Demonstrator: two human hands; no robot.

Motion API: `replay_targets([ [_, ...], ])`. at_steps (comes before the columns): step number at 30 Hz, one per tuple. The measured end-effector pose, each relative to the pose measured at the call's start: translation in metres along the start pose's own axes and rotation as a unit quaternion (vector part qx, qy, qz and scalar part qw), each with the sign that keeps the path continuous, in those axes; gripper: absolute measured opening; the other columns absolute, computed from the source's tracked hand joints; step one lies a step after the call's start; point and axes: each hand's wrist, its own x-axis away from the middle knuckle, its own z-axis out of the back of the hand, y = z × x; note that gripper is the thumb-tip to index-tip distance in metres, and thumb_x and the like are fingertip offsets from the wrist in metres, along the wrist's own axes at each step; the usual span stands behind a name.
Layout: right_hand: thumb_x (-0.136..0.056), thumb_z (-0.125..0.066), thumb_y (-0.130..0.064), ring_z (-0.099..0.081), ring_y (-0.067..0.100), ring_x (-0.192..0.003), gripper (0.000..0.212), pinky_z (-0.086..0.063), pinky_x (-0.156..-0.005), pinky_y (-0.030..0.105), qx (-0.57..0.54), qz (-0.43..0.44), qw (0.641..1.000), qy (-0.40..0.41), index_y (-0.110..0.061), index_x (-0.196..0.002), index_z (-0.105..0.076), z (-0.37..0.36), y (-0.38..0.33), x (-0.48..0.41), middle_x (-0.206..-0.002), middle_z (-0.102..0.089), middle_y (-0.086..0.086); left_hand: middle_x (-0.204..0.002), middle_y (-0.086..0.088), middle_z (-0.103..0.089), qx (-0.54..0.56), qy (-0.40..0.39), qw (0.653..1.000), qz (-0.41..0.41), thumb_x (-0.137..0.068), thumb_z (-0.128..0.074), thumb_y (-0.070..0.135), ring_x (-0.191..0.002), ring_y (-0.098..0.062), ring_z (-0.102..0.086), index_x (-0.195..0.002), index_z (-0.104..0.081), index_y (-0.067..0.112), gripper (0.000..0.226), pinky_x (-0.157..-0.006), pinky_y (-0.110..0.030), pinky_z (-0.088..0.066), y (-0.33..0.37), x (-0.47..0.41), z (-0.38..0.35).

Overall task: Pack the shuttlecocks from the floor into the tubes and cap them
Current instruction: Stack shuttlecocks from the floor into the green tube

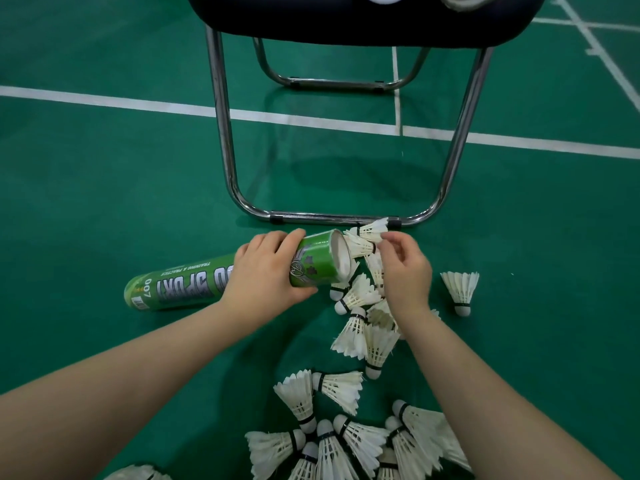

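Observation:
A green shuttlecock tube (187,282) lies on its side on the green floor, its open mouth (341,254) facing right. My left hand (266,268) grips the tube near that mouth. My right hand (403,268) pinches the feathers of a white shuttlecock (362,245) whose skirt lies right at the tube's opening. Another shuttlecock (372,230) lies just above it. Several more white shuttlecocks (356,296) are piled under my right hand. No cap is in view.
A chair with a chrome frame (332,220) and dark seat (363,22) stands right behind the tube. A lone shuttlecock (460,289) lies to the right. A larger heap of shuttlecocks (346,441) covers the floor near me. White court lines (121,103) cross beyond.

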Motion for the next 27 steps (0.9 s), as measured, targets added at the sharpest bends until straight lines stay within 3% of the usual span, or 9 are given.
replay_targets([
  [3, -0.089, -0.056, -0.036, -0.053, 0.020, -0.109, 0.047, -0.049, -0.088, 0.041, 0.248, -0.078, 0.959, -0.113, -0.026, -0.133, -0.042, 0.006, 0.031, -0.020, -0.128, -0.052, -0.001, -0.113, -0.007, -0.055, -0.008, 0.000, 1.000, -0.004, -0.059, -0.077, 0.050, -0.105, -0.030, -0.048, -0.128, -0.045, 0.017, 0.083, -0.090, -0.043, -0.036, 0.001, 0.002, -0.003],
  [6, -0.088, -0.056, -0.044, -0.052, 0.024, -0.115, 0.058, -0.047, -0.091, 0.040, 0.388, -0.088, 0.896, -0.195, -0.023, -0.138, -0.035, 0.003, 0.047, -0.024, -0.136, -0.046, 0.004, -0.112, -0.007, -0.056, -0.012, 0.006, 1.000, -0.006, -0.058, -0.078, 0.050, -0.104, -0.030, -0.049, -0.128, -0.046, 0.016, 0.084, -0.089, -0.044, -0.037, 0.001, 0.005, -0.007],
  [8, -0.089, -0.054, -0.045, -0.056, 0.023, -0.106, 0.051, -0.048, -0.087, 0.037, 0.402, -0.082, 0.887, -0.210, -0.018, -0.131, -0.043, 0.000, 0.054, -0.024, -0.128, -0.053, 0.005, -0.114, -0.006, -0.055, -0.009, 0.008, 1.000, -0.004, -0.059, -0.078, 0.050, -0.106, -0.029, -0.048, -0.129, -0.045, 0.017, 0.084, -0.090, -0.043, -0.036, 0.002, 0.005, -0.008],
  [11, -0.090, -0.051, -0.045, -0.054, 0.019, -0.087, 0.033, -0.046, -0.084, 0.036, 0.406, -0.065, 0.890, -0.198, -0.017, -0.106, -0.059, -0.005, 0.057, -0.024, -0.109, -0.059, 0.004, -0.116, -0.004, -0.053, -0.002, 0.010, 1.000, 0.003, -0.060, -0.077, 0.050, -0.109, -0.027, -0.046, -0.130, -0.043, 0.019, 0.084, -0.092, -0.042, -0.034, 0.002, 0.003, -0.008],
  [15, -0.092, -0.048, -0.045, -0.057, 0.021, -0.090, 0.031, -0.039, -0.077, 0.032, 0.437, -0.036, 0.879, -0.188, -0.018, -0.090, -0.065, -0.010, 0.057, -0.025, -0.100, -0.059, 0.001, -0.118, -0.003, -0.052, 0.004, 0.012, 1.000, 0.012, -0.061, -0.076, 0.050, -0.111, -0.026, -0.044, -0.131, -0.042, 0.019, 0.084, -0.094, -0.042, -0.033, 0.001, 0.000, -0.007],
  [19, -0.090, -0.054, -0.042, -0.058, 0.025, -0.078, 0.034, -0.042, -0.076, 0.033, 0.356, -0.112, 0.909, -0.185, -0.020, -0.065, -0.057, -0.008, 0.063, -0.028, -0.073, -0.059, -0.002, -0.121, -0.002, -0.050, 0.003, 0.006, 1.000, 0.013, -0.063, -0.074, 0.052, -0.113, -0.025, -0.042, -0.133, -0.039, 0.021, 0.084, -0.095, -0.040, -0.031, 0.001, -0.003, -0.008],
  [22, -0.092, -0.054, -0.036, -0.056, 0.019, -0.083, 0.021, -0.045, -0.081, 0.032, 0.227, -0.176, 0.943, -0.167, -0.018, -0.092, -0.067, -0.003, 0.053, -0.031, -0.085, -0.058, -0.002, -0.120, -0.002, -0.051, 0.008, 0.012, 1.000, 0.022, -0.062, -0.074, 0.051, -0.112, -0.025, -0.042, -0.132, -0.040, 0.021, 0.084, -0.095, -0.040, -0.030, 0.001, -0.005, -0.006],
  [24, -0.093, -0.053, -0.031, -0.051, 0.016, -0.091, 0.024, -0.041, -0.081, 0.030, 0.120, -0.207, 0.962, -0.127, -0.014, -0.106, -0.064, 0.003, 0.038, -0.031, -0.097, -0.056, -0.003, -0.120, -0.003, -0.051, 0.010, 0.017, 0.999, 0.027, -0.062, -0.075, 0.050, -0.112, -0.026, -0.042, -0.132, -0.040, 0.021, 0.084, -0.094, -0.040, -0.031, 0.000, -0.006, -0.005],
  [27, -0.092, -0.052, -0.026, -0.053, 0.014, -0.081, 0.014, -0.043, -0.070, 0.029, -0.009, -0.191, 0.981, -0.027, -0.017, -0.085, -0.060, 0.013, 0.016, -0.029, -0.089, -0.061, -0.001, -0.120, -0.003, -0.050, 0.012, 0.023, 0.999, 0.034, -0.063, -0.074, 0.050, -0.111, -0.026, -0.042, -0.132, -0.039, 0.022, 0.083, -0.093, -0.040, -0.031, 0.000, -0.010, -0.003],
])
